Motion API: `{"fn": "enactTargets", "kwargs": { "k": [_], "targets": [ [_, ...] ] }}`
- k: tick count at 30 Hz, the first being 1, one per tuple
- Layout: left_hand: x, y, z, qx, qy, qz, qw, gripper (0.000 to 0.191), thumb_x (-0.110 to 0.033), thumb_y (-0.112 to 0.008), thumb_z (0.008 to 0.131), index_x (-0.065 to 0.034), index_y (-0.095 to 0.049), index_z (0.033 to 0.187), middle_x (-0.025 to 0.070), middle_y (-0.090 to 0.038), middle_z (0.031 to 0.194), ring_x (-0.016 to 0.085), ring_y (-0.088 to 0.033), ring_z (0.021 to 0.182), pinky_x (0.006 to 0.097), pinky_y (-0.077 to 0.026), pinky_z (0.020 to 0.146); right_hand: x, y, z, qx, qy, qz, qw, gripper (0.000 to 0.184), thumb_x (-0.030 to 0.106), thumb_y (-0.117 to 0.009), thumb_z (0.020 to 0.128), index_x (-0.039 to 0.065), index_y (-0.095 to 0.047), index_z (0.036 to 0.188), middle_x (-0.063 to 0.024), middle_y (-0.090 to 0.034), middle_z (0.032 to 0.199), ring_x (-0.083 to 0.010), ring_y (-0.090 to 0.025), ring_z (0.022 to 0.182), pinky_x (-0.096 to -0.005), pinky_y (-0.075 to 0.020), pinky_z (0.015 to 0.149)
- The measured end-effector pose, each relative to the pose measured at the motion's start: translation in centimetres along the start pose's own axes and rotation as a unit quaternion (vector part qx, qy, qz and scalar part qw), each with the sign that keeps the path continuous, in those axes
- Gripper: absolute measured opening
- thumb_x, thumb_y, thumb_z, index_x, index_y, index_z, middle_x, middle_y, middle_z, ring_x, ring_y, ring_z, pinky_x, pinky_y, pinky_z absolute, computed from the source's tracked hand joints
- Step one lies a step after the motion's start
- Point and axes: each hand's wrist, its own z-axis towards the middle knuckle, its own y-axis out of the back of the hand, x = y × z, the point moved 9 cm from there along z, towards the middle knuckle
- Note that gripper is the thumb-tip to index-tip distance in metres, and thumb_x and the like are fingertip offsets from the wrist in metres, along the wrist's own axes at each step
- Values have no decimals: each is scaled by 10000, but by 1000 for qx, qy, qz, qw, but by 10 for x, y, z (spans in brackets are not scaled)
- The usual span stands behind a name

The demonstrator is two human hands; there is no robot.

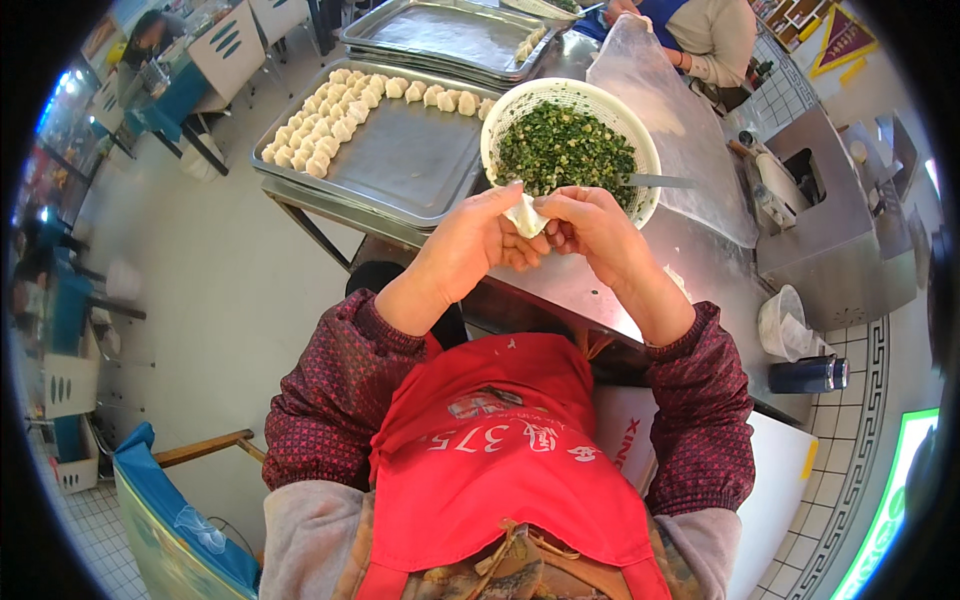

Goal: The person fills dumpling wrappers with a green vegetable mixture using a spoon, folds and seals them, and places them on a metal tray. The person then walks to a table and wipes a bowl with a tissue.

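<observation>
Between my left hand point(487, 232) and my right hand point(592, 225), the fingers of both pinch one small folded dough wrapper point(527, 217). Whether it holds filling cannot be seen. Just beyond my hands is a white perforated plastic basket point(649, 150) of chopped green filling point(566, 146), with a flat metal spatula point(660, 181) lying over its right rim. To the left, a metal tray point(409, 161) carries several rows of finished dumplings point(330, 120) along its left side and far edge.
Stacked metal trays point(442, 34) stand beyond. A clear plastic sheet point(667, 135) covers part of the steel table point(592, 292). At the right are a plastic tub point(781, 322) and a dark blue flask point(806, 375). Another person point(709, 37) sits across, at the upper right.
</observation>
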Motion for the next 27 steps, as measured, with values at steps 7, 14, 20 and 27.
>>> {"fn": "enactTargets", "kwargs": {
  "k": [7, 14, 20, 27],
  "targets": [
    [5, 3, 33, -26, 40, -112, 993, 159, -221, -581, 920, -63, -596, 908, 4, -598, 773, 85, -468, 571, 216, -337, 472, 10, 20, 3, 10, -19, -14, 1000, 215, 258, -642, 857, 90, -568, 745, 7, -550, 613, -64, -477, 471, -196, -338, 431],
    [10, -4, 57, -15, 74, -112, 991, 127, -175, -557, 933, -49, -573, 941, 12, -559, 776, 82, -431, 566, 209, -314, 438, 12, 42, 4, 23, -27, -8, 999, 213, 253, -678, 803, 59, -612, 743, 7, -554, 621, -62, -504, 518, -196, -377, 452],
    [-16, -16, 71, -1, 11, 70, 998, 196, -190, -613, 913, -8, -655, 970, 50, -658, 878, 109, -589, 709, 215, -450, 573, 46, 66, 6, -69, 230, -207, 948, 241, 221, -686, 793, -3, -625, 732, -65, -613, 637, -135, -563, 554, -281, -444, 521],
    [-36, -8, 87, -54, -62, 155, 985, 178, -170, -633, 902, -9, -653, 975, 61, -663, 887, 123, -597, 690, 241, -492, 615, 52, 92, 3, -142, 311, -217, 914, 202, 190, -652, 811, -7, -637, 767, -131, -637, 667, -226, -603, 593, -340, -464, 574]
  ]
}}
